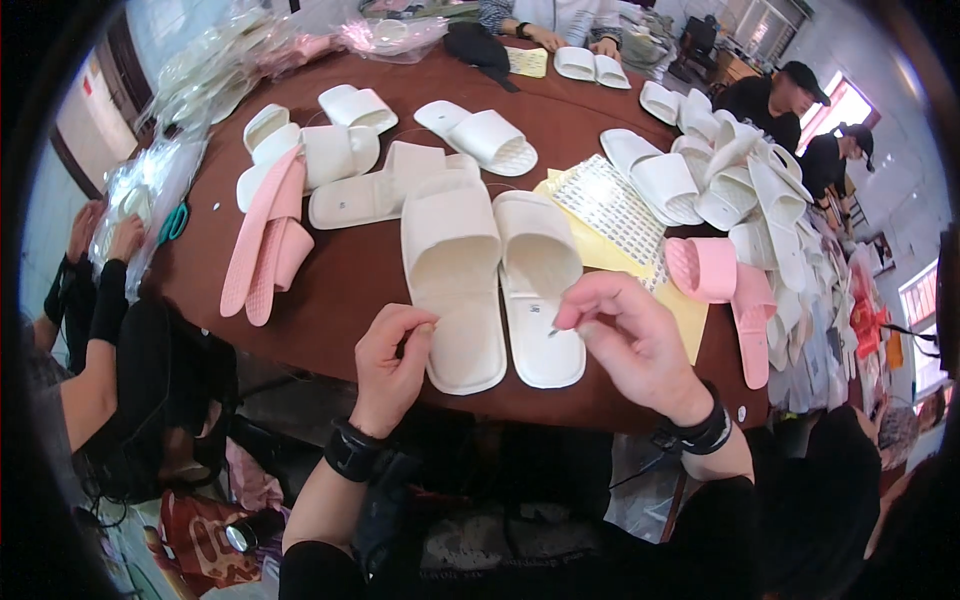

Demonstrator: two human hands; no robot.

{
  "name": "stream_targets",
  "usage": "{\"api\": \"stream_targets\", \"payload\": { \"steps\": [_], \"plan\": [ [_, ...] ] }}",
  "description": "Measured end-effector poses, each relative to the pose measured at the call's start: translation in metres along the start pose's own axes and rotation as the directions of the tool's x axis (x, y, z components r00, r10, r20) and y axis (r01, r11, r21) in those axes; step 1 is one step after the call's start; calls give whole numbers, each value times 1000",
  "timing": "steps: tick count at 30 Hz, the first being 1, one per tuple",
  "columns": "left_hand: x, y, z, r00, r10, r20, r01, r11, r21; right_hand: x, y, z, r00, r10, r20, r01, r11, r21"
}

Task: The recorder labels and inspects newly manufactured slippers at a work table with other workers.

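In front of me a pair of cream slippers lies side by side, toes pointing away: the left slipper [460, 340] and the right slipper [550, 360]. A small printed sticker [535, 309] sits on the right one's insole. My right hand [640, 345] is over that slipper, thumb and forefinger pinched on what looks like a tiny sticker [553, 333]. Beside the left slipper's outer edge is my left hand [390, 355], its thumb and forefinger pressed together; what they hold, if anything, is too small to make out. Beyond the right hand lies a sheet of stickers [610, 210] on yellow backing.
Pink slippers lie left [270, 240] and right [705, 270] on the brown table [340, 270]. Several white slippers [480, 135] spread behind, with a heap [735, 170] at right. Green scissors [173, 223] lie by plastic bags at left. Co-workers sit around the table.
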State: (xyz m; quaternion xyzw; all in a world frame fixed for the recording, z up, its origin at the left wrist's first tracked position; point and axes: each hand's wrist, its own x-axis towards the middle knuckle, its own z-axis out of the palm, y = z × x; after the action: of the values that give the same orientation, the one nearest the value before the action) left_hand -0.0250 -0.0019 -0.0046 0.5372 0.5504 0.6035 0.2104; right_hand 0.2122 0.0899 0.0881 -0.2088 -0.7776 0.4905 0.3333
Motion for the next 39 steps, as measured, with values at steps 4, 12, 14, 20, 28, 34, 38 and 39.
{"api": "stream_targets", "payload": {
  "steps": [4,12,14,20,28,34,38,39],
  "plan": [
    [0,1,-1,1000,9,-2,-9,1000,-12,10,9,16,999,3,54,-2,1000,-17],
    [0,-11,-6,999,6,45,-2,996,-86,-44,-14,-34,954,278,-108,-298,897,-325],
    [-1,-13,-6,999,-1,54,9,989,-144,-70,-24,-45,915,345,-211,-399,850,-344],
    [0,-13,-10,990,-38,136,60,985,-163,-166,-42,-75,738,414,-534,-619,729,-291],
    [3,-17,-14,978,22,206,6,991,-133,-341,-42,-134,298,397,-868,-827,561,-28],
    [3,-19,-14,975,-32,218,67,985,-159,-429,-56,-133,-126,287,-950,-746,603,281],
    [3,-21,-13,979,-39,198,66,989,-131,-434,-88,-155,-48,244,-969,-675,707,211],
    [2,-21,-12,979,-35,201,59,992,-113,-430,-97,-162,-19,237,-971,-684,706,186]
  ]
}}
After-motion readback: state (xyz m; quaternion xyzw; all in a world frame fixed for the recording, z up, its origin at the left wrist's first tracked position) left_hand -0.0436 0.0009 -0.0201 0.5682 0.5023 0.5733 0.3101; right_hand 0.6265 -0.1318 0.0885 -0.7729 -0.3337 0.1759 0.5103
